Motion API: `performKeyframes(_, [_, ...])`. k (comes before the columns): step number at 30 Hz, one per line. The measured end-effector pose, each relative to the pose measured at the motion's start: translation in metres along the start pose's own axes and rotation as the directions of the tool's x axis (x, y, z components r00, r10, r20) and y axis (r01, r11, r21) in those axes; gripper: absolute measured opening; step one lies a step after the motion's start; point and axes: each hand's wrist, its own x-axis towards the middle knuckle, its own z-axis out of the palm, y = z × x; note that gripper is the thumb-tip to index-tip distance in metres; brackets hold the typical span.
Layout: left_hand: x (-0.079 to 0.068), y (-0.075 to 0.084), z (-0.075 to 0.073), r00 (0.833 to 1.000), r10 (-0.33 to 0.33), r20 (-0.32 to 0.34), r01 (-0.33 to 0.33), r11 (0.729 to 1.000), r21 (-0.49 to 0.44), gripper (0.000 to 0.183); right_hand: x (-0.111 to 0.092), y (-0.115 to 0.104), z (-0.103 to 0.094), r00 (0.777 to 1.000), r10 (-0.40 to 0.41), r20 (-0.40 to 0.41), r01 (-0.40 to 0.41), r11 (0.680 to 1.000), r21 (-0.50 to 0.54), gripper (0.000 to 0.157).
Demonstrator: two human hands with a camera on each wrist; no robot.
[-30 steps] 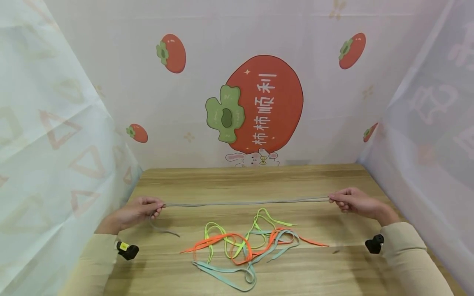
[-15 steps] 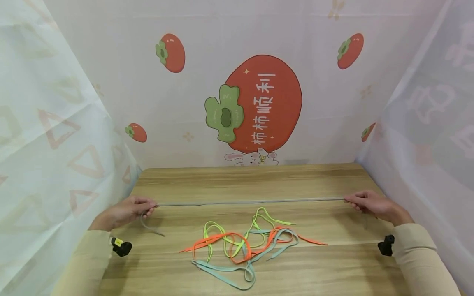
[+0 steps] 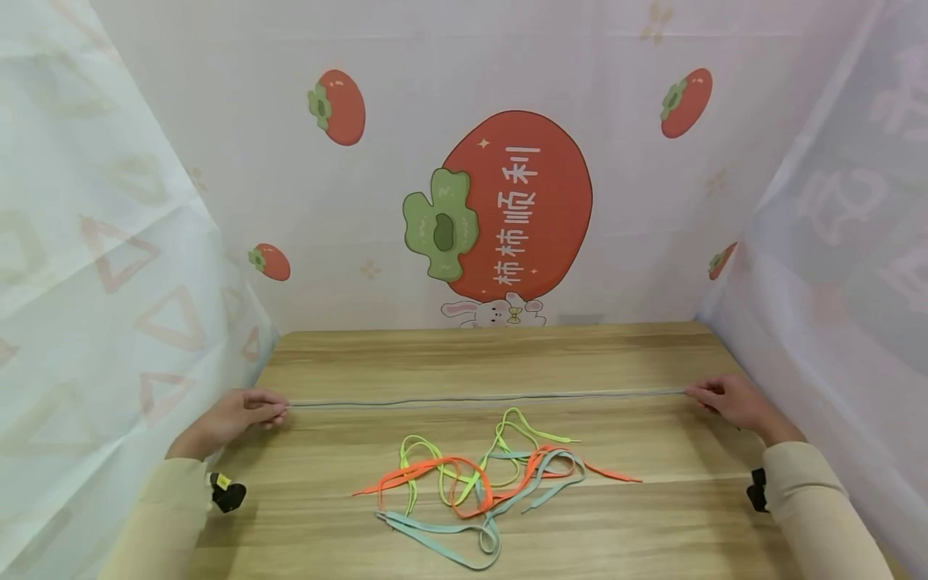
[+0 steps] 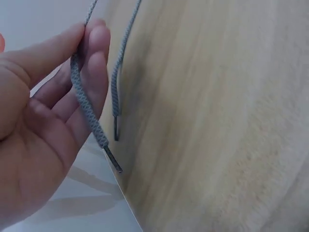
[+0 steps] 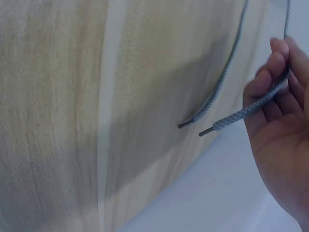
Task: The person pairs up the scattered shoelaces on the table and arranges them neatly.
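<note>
A thin grey shoelace [image 3: 478,399] stretches nearly straight across the table between my two hands. My left hand [image 3: 228,420], at the table's left side, pinches it between thumb and fingers. In the left wrist view its tipped end [image 4: 86,106] hangs below the pinch, and another grey lace end [image 4: 115,92] runs beside it, outside the fingers. At the right side, my right hand [image 3: 735,403] pinches the shoelace likewise. In the right wrist view the held end [image 5: 248,110] crosses the fingers, with a second grey end [image 5: 222,79] close by, apart from the hand.
In front of the stretched lace lies a loose tangle of neon yellow [image 3: 536,435], orange [image 3: 416,470] and light blue [image 3: 435,528] shoelaces on the wooden table [image 3: 333,540]. Printed white cloth [image 3: 377,185] hangs behind and at both sides. Each wrist wears a black camera [image 3: 228,493].
Both hands have moved outward, pulling the grey shoelace longer and straighter. The slack tail that hung below the left hand no longer shows in the head view. The coloured tangle stays put.
</note>
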Motion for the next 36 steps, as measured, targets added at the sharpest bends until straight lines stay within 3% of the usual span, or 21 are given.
performKeyframes(5, [0.001,-0.008,0.004,0.99,0.062,-0.126,-0.033,0.975,0.22,0.025,0.005,0.004,0.005,0.994,-0.066,-0.081,0.058,0.993,-0.103,0.025])
performKeyframes(11, [0.002,-0.014,0.007,0.963,0.151,-0.223,-0.016,0.858,0.514,0.009,0.013,0.01,0.008,0.994,-0.056,-0.09,0.04,0.984,-0.171,0.02])
performKeyframes(14, [0.005,-0.015,0.008,0.952,0.186,-0.242,-0.008,0.807,0.59,0.008,0.015,0.011,0.01,0.992,-0.071,-0.103,0.05,0.98,-0.194,0.018])
performKeyframes(18, [0.008,-0.016,0.009,0.944,0.204,-0.258,0.014,0.76,0.649,0.011,0.015,0.01,0.013,0.99,-0.088,-0.113,0.066,0.98,-0.189,0.018])
performKeyframes(23, [0.01,-0.015,0.01,0.947,0.196,-0.253,0.023,0.745,0.666,0.012,0.015,0.008,0.014,0.991,-0.08,-0.109,0.059,0.981,-0.182,0.018])
performKeyframes(29, [0.011,-0.011,0.013,0.955,0.193,-0.227,0.006,0.748,0.663,0.013,0.015,0.011,0.013,0.989,-0.101,-0.107,0.077,0.975,-0.208,0.014])
performKeyframes(36, [0.009,-0.003,0.019,0.954,0.222,-0.201,-0.02,0.717,0.697,0.013,0.013,0.012,0.012,0.989,-0.11,-0.095,0.083,0.966,-0.246,0.015])
